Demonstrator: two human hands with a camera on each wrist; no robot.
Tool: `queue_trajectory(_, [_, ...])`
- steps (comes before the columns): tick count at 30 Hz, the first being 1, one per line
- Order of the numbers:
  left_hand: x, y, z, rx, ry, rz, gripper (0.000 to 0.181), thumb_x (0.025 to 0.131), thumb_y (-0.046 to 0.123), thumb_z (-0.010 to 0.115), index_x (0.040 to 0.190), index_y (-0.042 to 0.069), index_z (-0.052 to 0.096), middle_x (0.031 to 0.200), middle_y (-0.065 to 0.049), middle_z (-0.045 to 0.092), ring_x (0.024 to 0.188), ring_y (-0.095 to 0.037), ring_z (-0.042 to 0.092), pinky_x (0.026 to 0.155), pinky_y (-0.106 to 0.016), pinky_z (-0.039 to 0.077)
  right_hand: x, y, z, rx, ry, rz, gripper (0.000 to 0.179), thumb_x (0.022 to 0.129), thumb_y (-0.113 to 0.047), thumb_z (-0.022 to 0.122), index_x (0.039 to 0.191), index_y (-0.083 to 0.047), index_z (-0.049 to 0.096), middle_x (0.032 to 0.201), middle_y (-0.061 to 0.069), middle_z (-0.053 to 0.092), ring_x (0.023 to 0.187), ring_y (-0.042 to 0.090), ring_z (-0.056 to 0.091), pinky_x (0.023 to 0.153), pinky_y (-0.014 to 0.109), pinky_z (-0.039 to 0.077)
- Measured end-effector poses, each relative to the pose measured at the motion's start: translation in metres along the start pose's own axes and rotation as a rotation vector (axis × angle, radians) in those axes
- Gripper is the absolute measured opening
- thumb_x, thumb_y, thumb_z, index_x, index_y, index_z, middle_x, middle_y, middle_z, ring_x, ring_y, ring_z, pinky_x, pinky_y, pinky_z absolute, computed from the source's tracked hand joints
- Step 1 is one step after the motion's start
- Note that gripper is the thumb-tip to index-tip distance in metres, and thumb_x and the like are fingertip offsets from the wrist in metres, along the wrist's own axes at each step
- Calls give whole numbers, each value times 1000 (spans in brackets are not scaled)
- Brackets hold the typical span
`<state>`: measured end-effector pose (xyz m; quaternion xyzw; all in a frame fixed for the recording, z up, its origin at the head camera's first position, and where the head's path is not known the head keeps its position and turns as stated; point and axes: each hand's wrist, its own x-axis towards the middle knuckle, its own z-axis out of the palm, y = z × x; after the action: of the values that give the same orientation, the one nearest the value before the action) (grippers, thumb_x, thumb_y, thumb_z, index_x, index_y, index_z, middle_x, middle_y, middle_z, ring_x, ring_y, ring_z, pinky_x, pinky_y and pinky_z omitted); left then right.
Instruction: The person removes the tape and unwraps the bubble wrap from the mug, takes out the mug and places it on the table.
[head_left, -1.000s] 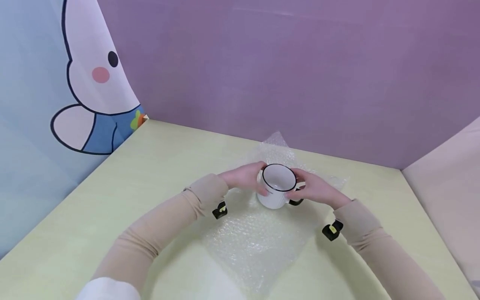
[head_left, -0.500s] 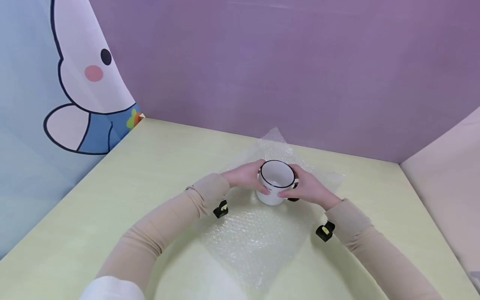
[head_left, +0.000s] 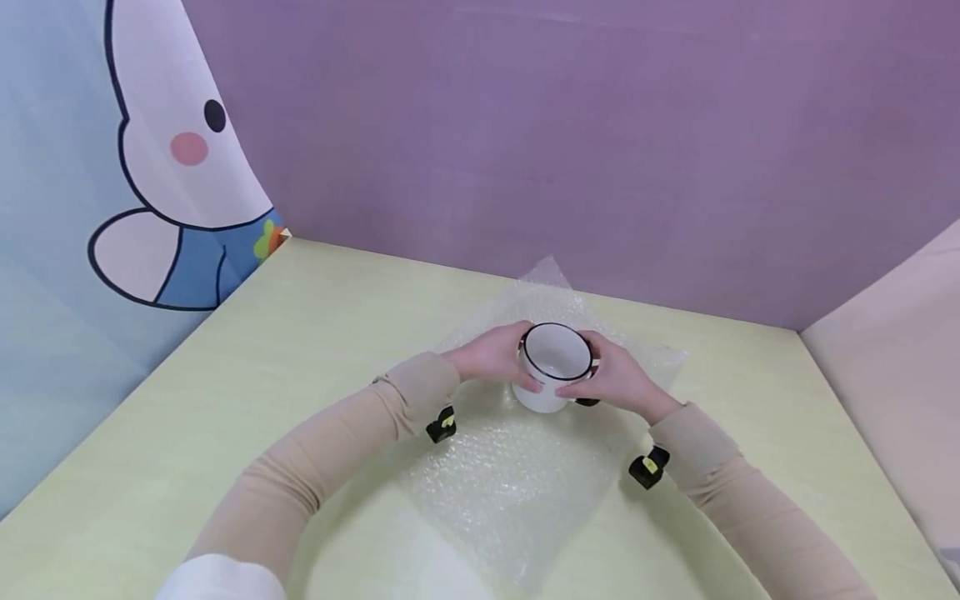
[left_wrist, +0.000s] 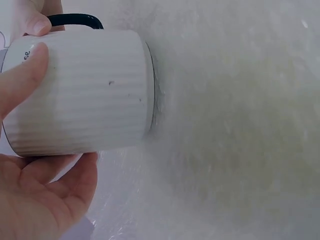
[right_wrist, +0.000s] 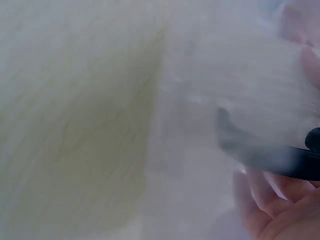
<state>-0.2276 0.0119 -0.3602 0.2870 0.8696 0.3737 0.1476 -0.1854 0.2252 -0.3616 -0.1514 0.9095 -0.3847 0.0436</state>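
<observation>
A white mug point(head_left: 543, 401) with a black rim and a dark handle stands upright on a sheet of bubble wrap point(head_left: 510, 483). My left hand point(head_left: 491, 354) grips its left side, thumb at the front. On the handle side, my right hand point(head_left: 618, 377) holds the mug, its thumb also across the front. The left wrist view shows the ribbed mug wall point(left_wrist: 95, 95) with thumb and fingers on opposite sides. In the right wrist view the handle point(right_wrist: 270, 159) lies beside my curled fingers, and the picture is hazy there.
The bubble wrap lies diagonally on a pale yellow table point(head_left: 337, 300), its far corner reaching up against the purple back wall point(head_left: 525, 150). A blue panel with a cartoon figure point(head_left: 195, 183) stands at the left, and a pale panel point(head_left: 900, 333) at the right.
My right hand has moved left, closer around the mug, and its thumb now lies further across the front. The left hand keeps its hold, and the bubble wrap has stayed flat.
</observation>
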Motion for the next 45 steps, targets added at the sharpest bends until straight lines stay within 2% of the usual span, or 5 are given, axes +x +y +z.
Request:
queue_trajectory(17, [6, 59, -8, 39, 76, 84, 78, 65, 29, 87, 130, 8, 49, 122, -2, 60, 109, -14, 57, 93, -25, 46, -22, -23, -64, -34, -10, 25, 83, 67, -22, 86, 136, -4, 43, 126, 17, 56, 107, 31, 57, 78, 34, 52])
queue_trajectory(24, [14, 92, 3, 63, 71, 119, 75, 67, 33, 86, 129, 11, 50, 121, 0, 61, 107, -11, 57, 89, -22, 46, -42, -18, -97, -57, -24, 21, 83, 69, -18, 85, 138, -4, 41, 124, 17, 55, 100, 15, 57, 70, 28, 55])
queue_trajectory(34, [25, 128, 38, 92, 9, 125, 62, 72, 41, 81, 122, 15, 54, 116, 7, 62, 101, -3, 56, 81, -13, 43, -84, 14, -133, -111, -14, -127, 81, 62, 0, 85, 131, 4, 43, 106, -21, 56, 93, -7, 53, 66, 20, 53])
queue_trajectory(38, [28, 137, 56, 106, -8, 126, 57, 72, 44, 80, 117, 18, 56, 110, 11, 62, 94, 0, 56, 75, -11, 42, -99, 31, -142, -133, -27, -153, 79, 60, 2, 85, 128, 3, 46, 108, -24, 56, 95, -8, 54, 71, 13, 48])
queue_trajectory(45, [37, 147, 86, 177, -68, 131, 50, 75, 46, 77, 112, 20, 56, 104, 14, 62, 88, 3, 54, 72, -8, 40, -120, 60, -151, -14, -135, -180, 80, 65, 10, 79, 134, -11, 44, 113, -20, 58, 98, -6, 56, 71, 15, 51])
